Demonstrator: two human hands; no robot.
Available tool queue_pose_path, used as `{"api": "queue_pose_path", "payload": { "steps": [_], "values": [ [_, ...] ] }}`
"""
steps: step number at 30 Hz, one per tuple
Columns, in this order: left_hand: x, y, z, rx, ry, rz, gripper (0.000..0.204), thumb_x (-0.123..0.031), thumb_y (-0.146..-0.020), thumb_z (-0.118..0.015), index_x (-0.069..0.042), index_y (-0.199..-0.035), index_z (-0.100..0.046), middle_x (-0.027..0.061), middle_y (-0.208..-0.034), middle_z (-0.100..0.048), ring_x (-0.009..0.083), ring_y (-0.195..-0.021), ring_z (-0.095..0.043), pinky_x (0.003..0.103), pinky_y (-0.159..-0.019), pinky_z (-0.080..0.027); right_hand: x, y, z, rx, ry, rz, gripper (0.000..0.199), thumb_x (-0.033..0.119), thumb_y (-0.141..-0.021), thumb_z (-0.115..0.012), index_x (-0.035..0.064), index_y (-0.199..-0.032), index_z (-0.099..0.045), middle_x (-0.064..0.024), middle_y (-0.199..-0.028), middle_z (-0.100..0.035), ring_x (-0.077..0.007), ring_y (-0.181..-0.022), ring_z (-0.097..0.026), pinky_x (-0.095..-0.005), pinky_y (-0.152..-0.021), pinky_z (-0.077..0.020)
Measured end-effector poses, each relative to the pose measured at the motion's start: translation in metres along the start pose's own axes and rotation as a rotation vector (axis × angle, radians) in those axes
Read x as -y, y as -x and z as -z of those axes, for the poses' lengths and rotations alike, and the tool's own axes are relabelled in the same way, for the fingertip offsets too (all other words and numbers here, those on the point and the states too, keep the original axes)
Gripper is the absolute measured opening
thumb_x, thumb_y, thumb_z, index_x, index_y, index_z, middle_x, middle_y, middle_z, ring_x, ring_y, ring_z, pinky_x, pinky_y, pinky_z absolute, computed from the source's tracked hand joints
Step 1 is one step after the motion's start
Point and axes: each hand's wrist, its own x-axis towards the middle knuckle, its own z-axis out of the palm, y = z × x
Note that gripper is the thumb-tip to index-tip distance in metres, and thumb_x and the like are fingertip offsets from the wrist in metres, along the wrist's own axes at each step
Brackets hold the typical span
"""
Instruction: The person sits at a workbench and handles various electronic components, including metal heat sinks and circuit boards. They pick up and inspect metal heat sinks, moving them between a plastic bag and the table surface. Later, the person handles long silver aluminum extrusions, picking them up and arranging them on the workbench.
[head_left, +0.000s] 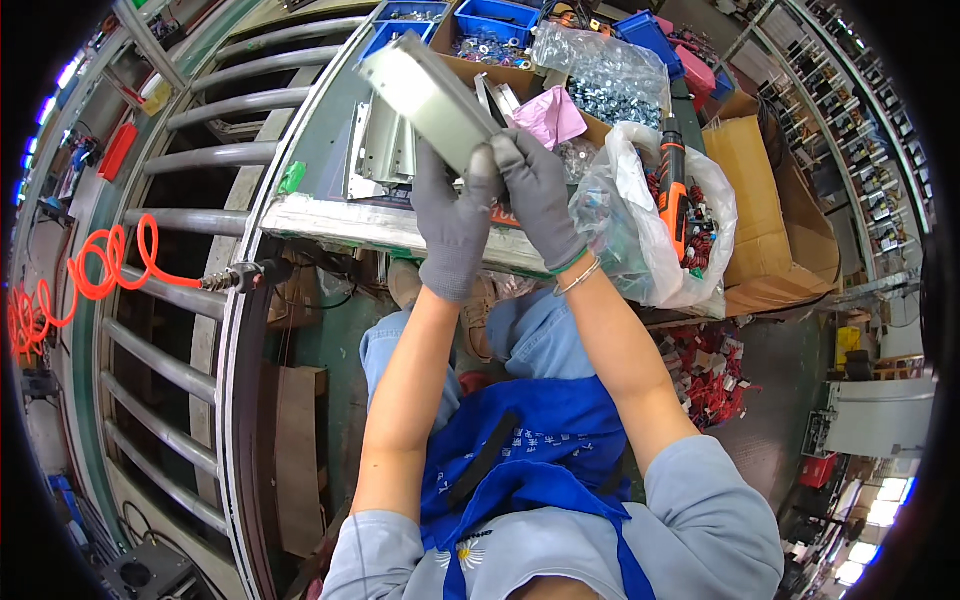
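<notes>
Both hands wear grey gloves and are raised over the near edge of the workbench (390,228). Between them is a silver bent sheet-metal piece (428,100), tilted up to the far left. My left hand (450,225) is closed around its lower part, thumb along the near side. The fingers of my right hand (538,195) are closed at its lower right end; what exactly the fingertips grip there is partly hidden. Similar metal pieces (385,145) lie on the bench just beyond my left hand. A pink cloth (550,118) lies beyond my right hand.
An orange and black electric screwdriver (673,190) rests upon an open plastic bag (718,200) of small red parts. Bagged metal hardware (615,98) and blue bins (497,18) stand farther back. Left is a roller conveyor (205,220) with a red coiled hose (150,240); right, a cardboard box (745,180).
</notes>
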Motion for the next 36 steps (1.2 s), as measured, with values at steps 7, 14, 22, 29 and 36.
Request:
{"api": "queue_pose_path", "payload": {
  "steps": [7,14,22,29,36],
  "values": [
    [0.031,0.001,0.024,-0.274,0.088,0.113,0.039,-0.029,-0.101,-0.053,0.004,-0.122,-0.054,0.0137,-0.109,-0.066,0.0171,-0.094,-0.063,0.03,-0.082,-0.051,0.01,-0.03,0.016,0.015,0.262,0.214,0.045,0.048,-0.099,-0.049,0.0061,-0.108,-0.065,-0.0091,-0.079,-0.066,-0.018,-0.072,-0.064,-0.0328,-0.067,-0.0501],
    [0.028,-0.004,0.027,-0.244,0.192,0.094,0.038,-0.029,-0.102,-0.051,0.003,-0.121,-0.054,0.0149,-0.105,-0.067,0.0194,-0.093,-0.066,0.032,-0.08,-0.054,-0.014,-0.115,0.08,0.255,1.738,0.196,0.032,0.019,-0.084,-0.063,0.0066,-0.113,-0.067,-0.0189,-0.113,-0.065,-0.0372,-0.092,-0.069,-0.0449,-0.078,-0.0565],
    [0.016,-0.003,0.038,-0.222,0.103,0.074,0.035,-0.028,-0.102,-0.051,0.003,-0.119,-0.051,0.0137,-0.1,-0.067,0.0177,-0.092,-0.064,0.032,-0.081,-0.053,0.084,-0.194,0.047,0.253,1.501,0.387,0.019,0.019,-0.075,-0.064,0.0055,-0.083,-0.075,-0.0222,-0.086,-0.07,-0.0359,-0.076,-0.07,-0.0448,-0.069,-0.0548],
    [0.009,-0.001,0.028,-0.192,0.227,0.065,0.034,-0.028,-0.102,-0.05,0.003,-0.117,-0.054,0.0161,-0.106,-0.066,0.0198,-0.09,-0.066,0.032,-0.078,-0.054,0.008,-0.112,0.084,0.84,1.604,0.041,0.032,0.011,-0.069,-0.062,0.0086,-0.101,-0.066,-0.0122,-0.096,-0.069,-0.0305,-0.096,-0.065,-0.0427,-0.081,-0.0517],
    [0.016,0.004,0.008,-0.135,0.189,0.052,0.032,-0.027,-0.102,-0.05,0.002,-0.114,-0.056,0.0152,-0.108,-0.066,0.0189,-0.091,-0.065,0.032,-0.08,-0.054,0.034,-0.208,0.126,0.752,1.423,-0.212,0.03,0.028,-0.088,-0.058,0.0059,-0.106,-0.069,-0.014,-0.101,-0.071,-0.0296,-0.095,-0.068,-0.04,-0.082,-0.0534]
  ]
}}
